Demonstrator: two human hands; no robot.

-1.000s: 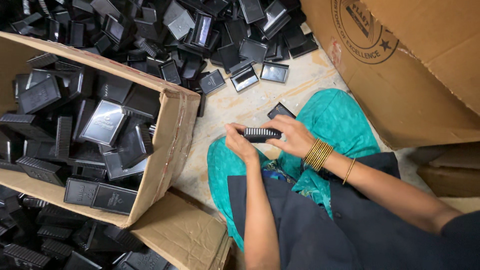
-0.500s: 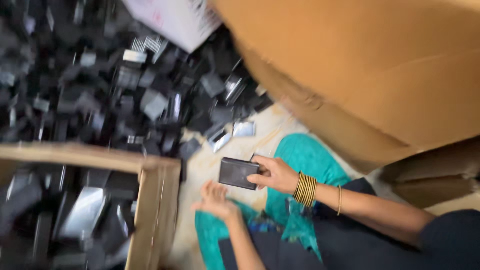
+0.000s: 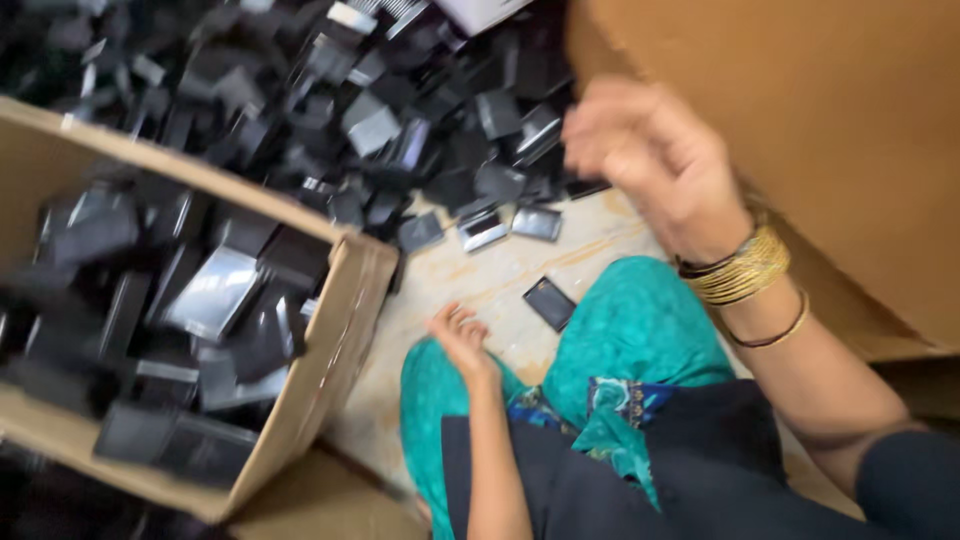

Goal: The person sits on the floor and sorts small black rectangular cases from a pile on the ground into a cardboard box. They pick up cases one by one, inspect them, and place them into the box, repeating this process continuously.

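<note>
Sitting on the floor (image 3: 480, 275), we keep the left hand (image 3: 458, 338) released on the knee; the blurred right hand (image 3: 655, 165), upper right, shows nothing gripped. Black cases (image 3: 215, 295) fill the cardboard box (image 3: 335, 330) at left; one case (image 3: 549, 302) lies beside the knee.

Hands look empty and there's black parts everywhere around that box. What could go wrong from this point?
The cardboard box is heaped near its rim with black parts, so more could slide over the edge. A loose black piece lies on the floor against the teal-clad knee; shifting could crush it. The right hand is raised and blurred beside the big carton, and might knock it.
</note>
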